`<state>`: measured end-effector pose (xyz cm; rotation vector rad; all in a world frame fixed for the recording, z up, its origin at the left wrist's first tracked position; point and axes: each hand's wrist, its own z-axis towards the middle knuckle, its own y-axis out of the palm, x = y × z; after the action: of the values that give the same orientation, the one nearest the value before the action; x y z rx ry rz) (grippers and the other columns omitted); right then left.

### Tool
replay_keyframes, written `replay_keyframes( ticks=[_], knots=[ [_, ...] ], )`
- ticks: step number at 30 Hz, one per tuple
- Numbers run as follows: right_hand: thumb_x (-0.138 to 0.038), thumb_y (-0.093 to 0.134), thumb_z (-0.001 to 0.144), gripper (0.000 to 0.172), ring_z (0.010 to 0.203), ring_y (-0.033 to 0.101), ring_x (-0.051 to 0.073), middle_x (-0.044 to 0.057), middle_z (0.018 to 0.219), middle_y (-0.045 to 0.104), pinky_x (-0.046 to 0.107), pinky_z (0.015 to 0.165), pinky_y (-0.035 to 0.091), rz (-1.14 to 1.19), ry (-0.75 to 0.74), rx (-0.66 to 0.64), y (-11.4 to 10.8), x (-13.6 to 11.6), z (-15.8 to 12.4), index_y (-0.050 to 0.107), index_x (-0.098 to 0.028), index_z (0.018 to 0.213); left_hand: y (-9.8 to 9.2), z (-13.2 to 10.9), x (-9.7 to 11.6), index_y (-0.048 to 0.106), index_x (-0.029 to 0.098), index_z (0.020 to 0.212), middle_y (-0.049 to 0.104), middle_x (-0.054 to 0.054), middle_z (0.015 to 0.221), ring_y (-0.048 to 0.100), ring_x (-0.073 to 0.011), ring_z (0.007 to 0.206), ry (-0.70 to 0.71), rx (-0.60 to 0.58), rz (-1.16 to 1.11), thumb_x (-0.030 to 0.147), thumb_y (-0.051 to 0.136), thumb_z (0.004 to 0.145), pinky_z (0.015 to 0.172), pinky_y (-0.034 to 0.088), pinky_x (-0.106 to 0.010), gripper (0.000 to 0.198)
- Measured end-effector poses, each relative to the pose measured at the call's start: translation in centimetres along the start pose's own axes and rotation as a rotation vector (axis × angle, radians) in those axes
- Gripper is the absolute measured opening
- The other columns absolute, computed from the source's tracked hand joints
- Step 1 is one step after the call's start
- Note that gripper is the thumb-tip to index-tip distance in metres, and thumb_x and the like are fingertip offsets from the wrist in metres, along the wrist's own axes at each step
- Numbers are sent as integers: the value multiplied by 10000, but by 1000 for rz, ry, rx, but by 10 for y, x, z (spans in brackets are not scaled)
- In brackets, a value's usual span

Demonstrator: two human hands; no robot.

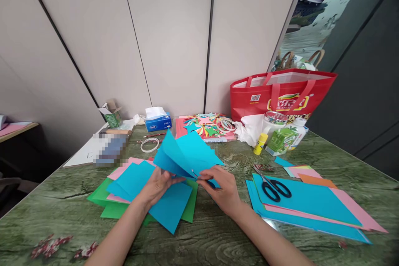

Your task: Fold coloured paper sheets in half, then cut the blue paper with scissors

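Blue paper, several sheets fanned apart at the top, is held up off the table between my two hands. My left hand grips its lower left edge, fingers closed and partly hidden behind the paper. With thumb and fingertips, my right hand pinches the lower right corner. Below my left hand lies a loose pile of blue, pink and green paper. To the right of my right hand, black-handled scissors rest on a stack of blue and pink sheets.
Behind the paper stand a blue tissue box, a tape roll and colourful paper stars. At the back right are a yellow glue stick, a green carton and a red bag. A green box stands back left.
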<state>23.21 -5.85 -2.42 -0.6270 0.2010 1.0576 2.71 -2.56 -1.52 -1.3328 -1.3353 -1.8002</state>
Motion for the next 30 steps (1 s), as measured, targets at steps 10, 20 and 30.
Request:
replay_keyframes(
  ticks=[10, 20, 30],
  knots=[
    [-327, 652, 734, 160, 580, 537, 139, 10, 614, 610, 261, 530, 430, 183, 224, -73, 3, -2, 0, 590, -202, 657, 20, 0, 12, 513, 183, 1174, 634, -122, 1104, 547, -330, 1064, 30, 103, -40, 337, 674, 716, 861, 451, -487, 509],
    [-395, 590, 747, 321, 501, 380, 82, -53, 535, 386, 193, 451, 331, 300, 498, -135, 6, 7, 1, 441, -185, 555, 16, 1, 17, 601, 180, 790, 655, -4, 670, 619, -171, 635, 37, 150, -86, 277, 673, 724, 647, 515, -337, 137],
    [-300, 436, 854, 187, 521, 479, 122, 8, 636, 585, 244, 528, 388, -134, 355, 48, -8, 19, 2, 585, -190, 830, 7, 0, 36, 412, 287, 1264, 549, -107, 1216, 485, -355, 1122, 45, -32, -197, 788, 379, 617, 843, 393, -608, 819]
  ],
)
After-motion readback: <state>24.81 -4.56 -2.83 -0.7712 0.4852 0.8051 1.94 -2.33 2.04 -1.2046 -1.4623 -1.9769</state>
